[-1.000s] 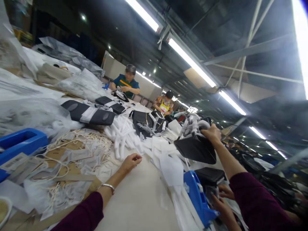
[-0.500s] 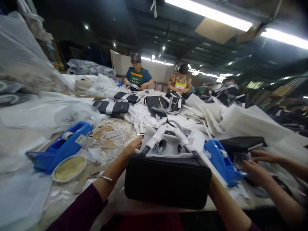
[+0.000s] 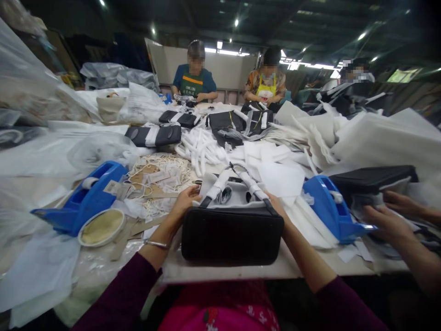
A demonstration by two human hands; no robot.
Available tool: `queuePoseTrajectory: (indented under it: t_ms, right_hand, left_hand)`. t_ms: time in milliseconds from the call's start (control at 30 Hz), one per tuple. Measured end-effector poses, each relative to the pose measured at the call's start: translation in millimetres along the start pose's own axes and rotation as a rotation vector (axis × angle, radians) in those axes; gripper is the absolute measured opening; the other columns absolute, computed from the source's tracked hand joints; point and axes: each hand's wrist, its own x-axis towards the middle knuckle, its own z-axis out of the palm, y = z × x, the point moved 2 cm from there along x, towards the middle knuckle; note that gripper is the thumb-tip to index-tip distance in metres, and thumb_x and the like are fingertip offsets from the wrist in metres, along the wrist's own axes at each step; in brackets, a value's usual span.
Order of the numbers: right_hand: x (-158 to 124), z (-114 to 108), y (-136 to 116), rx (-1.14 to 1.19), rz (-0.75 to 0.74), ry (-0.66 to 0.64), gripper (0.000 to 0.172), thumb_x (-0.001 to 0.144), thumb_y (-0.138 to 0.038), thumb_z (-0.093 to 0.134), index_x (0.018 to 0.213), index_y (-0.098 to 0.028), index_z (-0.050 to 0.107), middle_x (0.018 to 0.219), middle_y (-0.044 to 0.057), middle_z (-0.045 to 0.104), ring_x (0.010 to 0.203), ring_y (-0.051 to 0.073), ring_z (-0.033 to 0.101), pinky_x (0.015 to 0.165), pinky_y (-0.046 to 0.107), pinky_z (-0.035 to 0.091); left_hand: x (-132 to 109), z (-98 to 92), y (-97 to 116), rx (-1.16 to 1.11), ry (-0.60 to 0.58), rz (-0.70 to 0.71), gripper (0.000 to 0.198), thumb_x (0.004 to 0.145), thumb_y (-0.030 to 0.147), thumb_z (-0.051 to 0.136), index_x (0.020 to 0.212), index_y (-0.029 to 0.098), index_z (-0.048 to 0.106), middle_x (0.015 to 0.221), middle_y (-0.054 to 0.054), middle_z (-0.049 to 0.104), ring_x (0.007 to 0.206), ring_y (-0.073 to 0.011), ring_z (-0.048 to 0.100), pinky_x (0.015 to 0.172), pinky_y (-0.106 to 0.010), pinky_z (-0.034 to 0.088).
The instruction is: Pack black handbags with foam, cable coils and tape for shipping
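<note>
A black handbag [image 3: 232, 236] stands upright at the near edge of the table, between my hands. Its two handles [image 3: 220, 184] are wrapped in white padding, and white sheet lining shows at its open top. My left hand [image 3: 186, 201] is closed on the bag's left side at the far end, with a silver bangle on the wrist. On the opposite side my right hand [image 3: 276, 209] grips the bag's far right edge; most of its fingers are hidden behind the bag.
Blue tape dispensers stand left [image 3: 91, 197] and right [image 3: 332, 209]. A round tub [image 3: 102, 227], tangled strings [image 3: 161, 174], white foam strips [image 3: 200, 147] and foam sheets [image 3: 389, 142] lie around. A co-worker's hands [image 3: 389, 220] handle a black item at right; two people sit opposite.
The camera view has tilted downward, so the scene sits higher and more of the table edge and pink apron shows. The handbag appears slightly farther away, still between both hands.
</note>
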Motion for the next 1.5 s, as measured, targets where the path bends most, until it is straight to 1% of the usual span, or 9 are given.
queuePoseTrajectory:
  t_ms: [167,300,500,767,1000,1133,1300,1400,1500]
  right_hand:
    - [-33,-39,0,0.343,0.126,0.173,0.04,0.069,-0.04,0.076,0.103,-0.02,0.07,0.108,0.009,0.07,0.1,0.024,0.064,0.094,0.039,0.047]
    - [-52,-52,-3,0.364,0.218,-0.007,0.034,0.073,-0.037,0.075,0.102,-0.019,0.072,0.108,0.008,0.07,0.091,0.02,0.063,0.089,0.036,0.046]
    - [-42,-35,-12,0.571,0.326,-0.221,0.037,0.075,-0.039,0.073,0.104,-0.016,0.072,0.09,0.006,0.072,0.082,0.018,0.062,0.08,0.032,0.044]
    - [-34,-28,-21,0.617,0.414,-0.211,0.03,0.064,-0.035,0.082,0.083,-0.014,0.071,0.071,0.0,0.064,0.061,0.01,0.051,0.059,0.023,0.037]
    - [-66,-16,-27,0.515,0.22,-0.055,0.035,0.087,-0.05,0.057,0.102,-0.02,0.065,0.094,0.003,0.066,0.086,0.019,0.059,0.075,0.029,0.043]
    - [-86,-14,-24,0.192,0.015,-0.005,0.042,0.087,-0.048,0.056,0.12,-0.023,0.056,0.12,0.006,0.059,0.112,0.026,0.053,0.092,0.034,0.04]
    - [-80,-29,-18,-0.166,-0.12,0.007,0.036,0.085,-0.044,0.058,0.113,-0.021,0.058,0.112,0.007,0.062,0.107,0.028,0.057,0.089,0.037,0.043]
    - [-70,-33,-39,-0.441,-0.284,-0.009,0.035,0.083,-0.047,0.06,0.105,-0.02,0.06,0.113,0.009,0.062,0.107,0.031,0.057,0.091,0.043,0.043]
    - [-65,-14,-76,-0.676,-0.564,-0.014,0.052,0.08,-0.049,0.064,0.121,-0.018,0.055,0.129,0.014,0.054,0.12,0.034,0.049,0.1,0.048,0.039]
  left_hand:
    - [-51,-10.7,34,0.245,0.0,0.118,0.047,0.077,0.051,0.063,0.11,0.017,0.066,0.115,-0.009,0.067,0.108,-0.0258,0.059,0.096,-0.036,0.043]
    - [-76,-10.8,43,0.298,-0.141,0.078,0.048,0.085,0.057,0.051,0.108,0.019,0.068,0.107,-0.006,0.07,0.098,-0.0247,0.063,0.09,-0.033,0.045]
    - [-74,-13.3,29,0.361,-0.323,0.074,0.077,0.067,0.075,0.057,0.123,0.023,0.054,0.107,-0.006,0.067,0.093,-0.0274,0.061,0.072,-0.029,0.048]
    - [-82,-4.5,34,0.545,-0.187,0.133,0.056,0.063,0.056,0.07,0.11,0.027,0.057,0.096,0.0,0.065,0.087,-0.024,0.061,0.072,-0.026,0.047]
    - [-90,-4.4,16,0.531,-0.062,0.176,0.043,0.065,0.048,0.07,0.099,0.023,0.06,0.09,-0.001,0.064,0.082,-0.0228,0.059,0.071,-0.027,0.046]
    - [-104,4.0,15,0.383,-0.009,0.157,0.041,0.065,0.044,0.07,0.098,0.022,0.059,0.087,0.0,0.061,0.077,-0.0194,0.056,0.069,-0.026,0.045]
    - [-113,9.9,10,0.219,-0.029,0.276,0.032,0.07,0.04,0.071,0.091,0.019,0.058,0.09,-0.001,0.057,0.085,-0.0187,0.053,0.078,-0.027,0.042]
    - [-114,10.7,6,0.179,-0.058,0.269,0.031,0.072,0.04,0.072,0.089,0.019,0.057,0.085,-0.001,0.055,0.082,-0.0172,0.051,0.077,-0.027,0.041]
    - [-113,9.1,7,0.168,-0.097,0.282,0.032,0.071,0.041,0.073,0.09,0.019,0.059,0.086,-0.001,0.055,0.081,-0.0172,0.051,0.077,-0.027,0.041]
